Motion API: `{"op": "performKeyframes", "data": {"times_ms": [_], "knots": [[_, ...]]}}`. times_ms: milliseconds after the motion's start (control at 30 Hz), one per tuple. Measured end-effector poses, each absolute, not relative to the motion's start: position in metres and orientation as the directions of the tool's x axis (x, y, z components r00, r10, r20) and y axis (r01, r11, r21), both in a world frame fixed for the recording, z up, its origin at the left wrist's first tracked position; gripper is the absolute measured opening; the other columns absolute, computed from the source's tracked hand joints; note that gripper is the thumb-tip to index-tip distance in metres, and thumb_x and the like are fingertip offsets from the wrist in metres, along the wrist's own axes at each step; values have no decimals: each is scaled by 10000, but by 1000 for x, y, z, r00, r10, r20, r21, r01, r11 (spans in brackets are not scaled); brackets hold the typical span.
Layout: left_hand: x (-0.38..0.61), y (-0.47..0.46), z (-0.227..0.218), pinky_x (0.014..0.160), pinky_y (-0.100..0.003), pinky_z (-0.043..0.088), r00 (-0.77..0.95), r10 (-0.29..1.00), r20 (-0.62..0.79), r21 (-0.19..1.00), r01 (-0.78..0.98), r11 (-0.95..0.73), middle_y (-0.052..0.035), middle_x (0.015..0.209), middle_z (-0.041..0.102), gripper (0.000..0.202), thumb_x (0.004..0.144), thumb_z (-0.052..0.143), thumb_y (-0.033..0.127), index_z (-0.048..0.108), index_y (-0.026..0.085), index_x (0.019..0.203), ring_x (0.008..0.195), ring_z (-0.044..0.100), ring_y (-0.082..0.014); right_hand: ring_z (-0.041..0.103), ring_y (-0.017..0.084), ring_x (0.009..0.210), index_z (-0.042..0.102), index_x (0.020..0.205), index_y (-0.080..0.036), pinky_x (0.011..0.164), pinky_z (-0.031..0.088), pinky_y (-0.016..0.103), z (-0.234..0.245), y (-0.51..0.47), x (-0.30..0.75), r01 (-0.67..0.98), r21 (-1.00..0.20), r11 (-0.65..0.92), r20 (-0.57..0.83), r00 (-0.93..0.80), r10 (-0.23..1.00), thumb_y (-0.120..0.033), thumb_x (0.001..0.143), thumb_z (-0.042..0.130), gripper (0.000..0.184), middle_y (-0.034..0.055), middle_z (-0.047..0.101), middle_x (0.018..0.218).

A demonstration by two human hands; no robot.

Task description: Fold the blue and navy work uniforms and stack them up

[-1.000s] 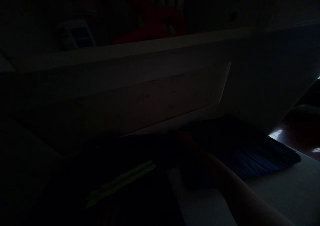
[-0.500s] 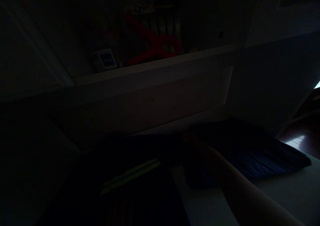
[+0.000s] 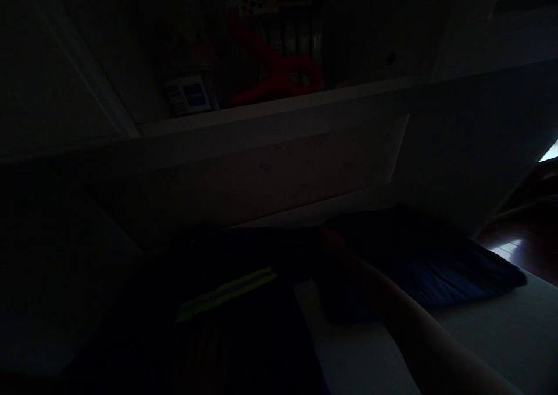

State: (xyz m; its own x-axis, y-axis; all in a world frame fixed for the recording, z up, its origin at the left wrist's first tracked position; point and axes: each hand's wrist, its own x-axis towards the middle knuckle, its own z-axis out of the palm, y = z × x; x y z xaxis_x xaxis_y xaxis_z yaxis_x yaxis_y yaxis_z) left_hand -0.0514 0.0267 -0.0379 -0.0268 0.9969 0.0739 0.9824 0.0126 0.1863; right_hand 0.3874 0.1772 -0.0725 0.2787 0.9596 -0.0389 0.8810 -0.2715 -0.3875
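Note:
The view is very dark. A dark garment [image 3: 257,325] with a yellow-green reflective stripe [image 3: 226,295] lies spread on a pale surface. Low on it, under the stripe, my left hand [image 3: 203,354] rests faintly visible, its fingers stretched out flat on the cloth. My right arm reaches in from the lower right. My right hand [image 3: 333,242] is at the garment's far right part, against dark cloth; shadow hides its fingers. Dark blue cloth [image 3: 440,273] stretches to the right beyond my right forearm; I cannot tell whether it belongs to the same garment.
Behind the cloth stands a pale panel [image 3: 279,177] with a faint pattern. Above it, a shelf edge [image 3: 279,107] carries a red clamp-like object [image 3: 279,72] and a small white-and-blue box [image 3: 192,95]. The pale surface [image 3: 483,331] shows at lower right; shiny reddish floor [image 3: 518,244] lies beyond.
The view has shifted slightly, so the panel and cloth sit a little differently. My left hand shows a little higher on the garment. My right hand stays at about the same spot.

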Motion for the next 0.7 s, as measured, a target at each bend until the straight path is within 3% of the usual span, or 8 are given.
{"op": "performKeyframes", "data": {"times_ms": [133, 333, 433, 533, 600, 700], "knots": [[-51, 26, -38, 1002, -521, 453, -28, 998, 62, 179, 984, 16, -102, 1379, 514, 399, 905, 578, 390, 548, 232, 1270, 1202, 527, -265, 610, 206, 1099, 574, 1282, -256, 895, 466, 298, -66, 165, 388, 890, -389, -237, 31, 270, 962, -253, 954, 379, 382, 61, 642, 1241], [-54, 27, -39, 1060, -565, 383, 8, 1000, 13, 180, 984, -10, -106, 1414, 496, 433, 896, 585, 409, 547, 219, 1284, 1271, 480, -288, 607, 201, 1037, 627, 1184, -230, 848, 476, 306, -51, 133, 399, 915, -347, -207, 118, 262, 958, -352, 956, 422, 331, 94, 406, 1467], [-52, 27, -39, 1095, -595, 317, 5, 1000, -1, 189, 982, -4, -110, 1434, 493, 445, 891, 588, 401, 555, 209, 1291, 1343, 414, -311, 583, 188, 1097, 627, 1165, -236, 882, 469, 279, -46, 131, 408, 929, -343, -139, 101, 184, 978, -310, 944, 458, 287, 67, 461, 1426], [-50, 21, -36, 1086, -585, 337, -6, 1000, -2, 200, 980, 6, -106, 1427, 495, 433, 890, 593, 398, 559, 213, 1280, 1325, 432, -304, 499, 207, 1247, 554, 1288, -199, 1004, 415, 309, -45, 147, 406, 926, -363, -107, 108, 156, 982, -224, 949, 449, 356, 112, 500, 1390], [-48, 17, -31, 1053, -563, 390, -11, 1000, 8, 205, 979, 9, -102, 1409, 502, 420, 892, 595, 397, 556, 223, 1271, 1271, 480, -288, 480, 232, 1272, 502, 1346, -178, 1034, 410, 371, -44, 165, 397, 917, -388, -86, 121, 143, 982, -243, 956, 480, 397, 136, 490, 1400], [-45, 14, -21, 1006, -521, 447, -8, 999, 49, 200, 980, -2, -94, 1381, 521, 377, 897, 593, 380, 563, 254, 1251, 1222, 514, -271, 557, 244, 1160, 537, 1290, -176, 968, 476, 459, -43, 191, 374, 902, -428, -61, 141, 133, 981, -340, 943, 557, 385, 113, 546, 1323]]}}
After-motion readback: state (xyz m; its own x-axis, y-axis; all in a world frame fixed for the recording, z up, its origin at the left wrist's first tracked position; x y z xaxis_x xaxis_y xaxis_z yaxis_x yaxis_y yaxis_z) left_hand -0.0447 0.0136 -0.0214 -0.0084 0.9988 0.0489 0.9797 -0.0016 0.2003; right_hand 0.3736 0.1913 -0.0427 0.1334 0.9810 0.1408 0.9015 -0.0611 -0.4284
